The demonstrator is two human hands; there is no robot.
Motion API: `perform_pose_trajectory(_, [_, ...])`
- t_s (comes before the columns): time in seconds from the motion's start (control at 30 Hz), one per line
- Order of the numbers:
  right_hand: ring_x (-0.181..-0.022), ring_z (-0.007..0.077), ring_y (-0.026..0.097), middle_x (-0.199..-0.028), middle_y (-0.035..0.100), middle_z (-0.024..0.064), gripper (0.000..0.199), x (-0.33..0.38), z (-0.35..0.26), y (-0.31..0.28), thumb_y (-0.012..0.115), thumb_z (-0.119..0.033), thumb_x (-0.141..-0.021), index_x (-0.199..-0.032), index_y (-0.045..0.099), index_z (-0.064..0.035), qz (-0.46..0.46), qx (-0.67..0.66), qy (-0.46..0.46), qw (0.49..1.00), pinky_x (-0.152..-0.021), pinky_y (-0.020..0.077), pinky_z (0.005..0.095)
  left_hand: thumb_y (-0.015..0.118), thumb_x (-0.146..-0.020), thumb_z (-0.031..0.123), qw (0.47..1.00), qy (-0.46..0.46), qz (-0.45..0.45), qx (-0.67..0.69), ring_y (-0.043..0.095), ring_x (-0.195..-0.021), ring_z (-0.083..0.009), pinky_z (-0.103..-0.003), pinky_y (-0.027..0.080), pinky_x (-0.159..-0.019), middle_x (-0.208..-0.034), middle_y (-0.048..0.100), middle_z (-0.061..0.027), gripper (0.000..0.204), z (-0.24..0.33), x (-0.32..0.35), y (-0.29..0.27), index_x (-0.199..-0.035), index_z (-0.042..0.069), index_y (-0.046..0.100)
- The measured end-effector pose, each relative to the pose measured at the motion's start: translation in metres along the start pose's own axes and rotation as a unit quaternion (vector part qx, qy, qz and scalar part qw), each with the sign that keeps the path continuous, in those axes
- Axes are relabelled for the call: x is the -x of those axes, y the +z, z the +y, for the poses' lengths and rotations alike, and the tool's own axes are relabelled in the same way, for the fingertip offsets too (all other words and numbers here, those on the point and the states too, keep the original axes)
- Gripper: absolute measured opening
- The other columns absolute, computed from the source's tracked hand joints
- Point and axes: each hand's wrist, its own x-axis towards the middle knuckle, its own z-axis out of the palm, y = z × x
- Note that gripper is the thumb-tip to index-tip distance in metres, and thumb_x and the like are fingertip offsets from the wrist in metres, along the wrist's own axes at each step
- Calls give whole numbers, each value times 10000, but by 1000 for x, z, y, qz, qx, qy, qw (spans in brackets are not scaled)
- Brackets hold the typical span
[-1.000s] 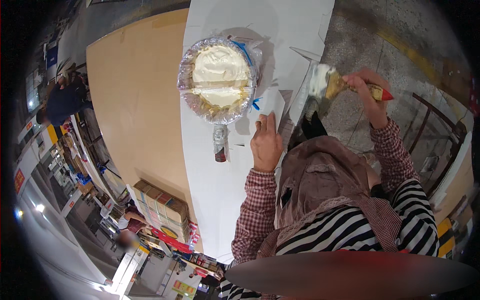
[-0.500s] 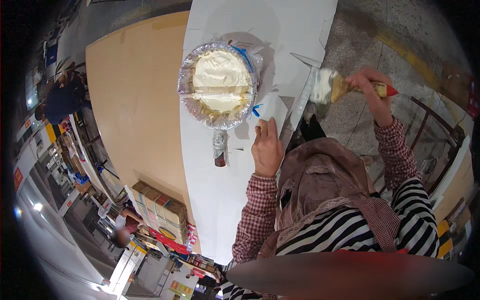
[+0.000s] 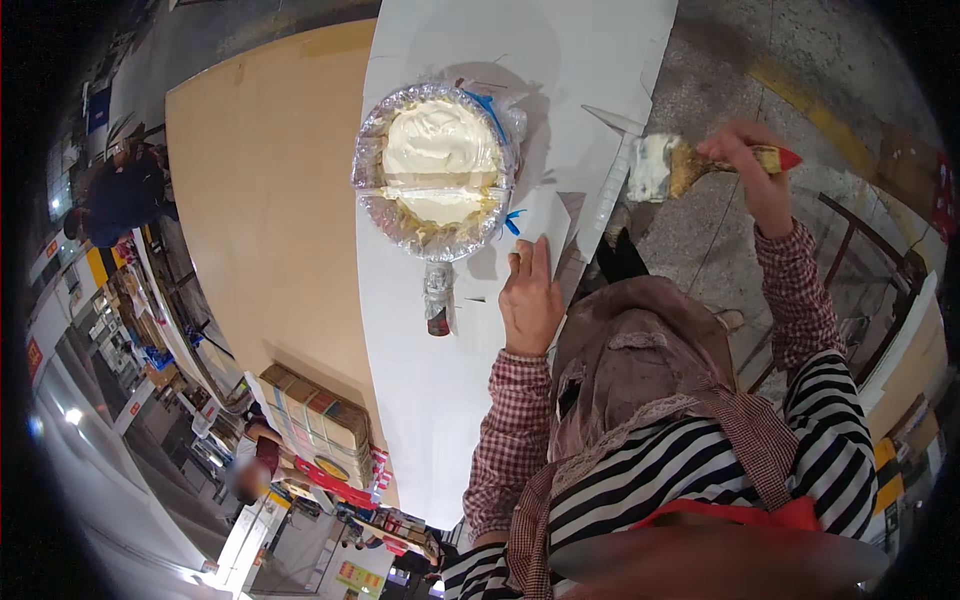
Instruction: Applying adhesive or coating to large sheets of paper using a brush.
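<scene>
My right hand (image 3: 752,170) is closed round the handle of a wide paintbrush (image 3: 690,168), held level beyond the right edge of the white board. Its bristles, coated in white paste, point left toward that edge. My left hand (image 3: 531,305) lies on the white board (image 3: 430,430) near its right edge, fingers forward and partly bent, by a loose white flap (image 3: 548,212). Beyond it on the left sits a round pan (image 3: 372,215) wrapped in clear plastic. Cream-coloured paste (image 3: 440,140) fills it, and a plastic-wrapped strip crosses it. The wrapped handle (image 3: 438,290) points toward me.
A large tan board (image 3: 270,200) lies left of the white one, with a strapped bundle (image 3: 318,410) on its near end. Blue ties (image 3: 513,222) hang at the pan's side. To the right are a concrete floor and a rusty metal frame (image 3: 850,235). Other people work far left.
The paintbrush has shifted slightly right and turned a little in my right hand. My left hand stays in nearly the same spot on the board.
</scene>
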Motion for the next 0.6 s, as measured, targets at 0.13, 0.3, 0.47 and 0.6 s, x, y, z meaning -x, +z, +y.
perform_pose_trajectory(0.13, [-896,174,644,-897,645,81,144,-4,5,-3,546,-131,-928,-952,632,-18,41,3,-68,997,-788,536,328,579,-713,2,1000,2,2,-11,530,-1053,-441,-414,517,-791,-1222,469,-279,571,-3,2,2,-1263,-42,434])
perform_pose_trajectory(0.3, [-889,174,646,-898,645,90,140,6,8,-5,540,-118,-929,-946,635,-16,25,-10,-19,999,-790,536,326,571,-723,9,1000,3,2,-7,542,-1026,-440,-414,516,-791,-1208,473,-276,550,0,0,-1,-1254,-42,434])
perform_pose_trajectory(0.47, [-848,185,648,-869,649,108,128,6,3,2,559,-93,-911,-891,651,-6,37,105,-75,991,-746,537,308,567,-735,14,1000,7,3,-15,549,-1010,-434,-405,516,-785,-1194,480,-273,521,-3,2,0,-1239,-38,444])
perform_pose_trajectory(0.6, [-777,166,635,-849,650,104,123,34,-6,18,562,-80,-905,-895,659,-6,30,13,-99,995,-678,517,289,563,-748,24,1000,12,0,-19,554,-1006,-424,-402,519,-774,-1194,481,-273,508,-3,3,-1,-1238,-40,444])
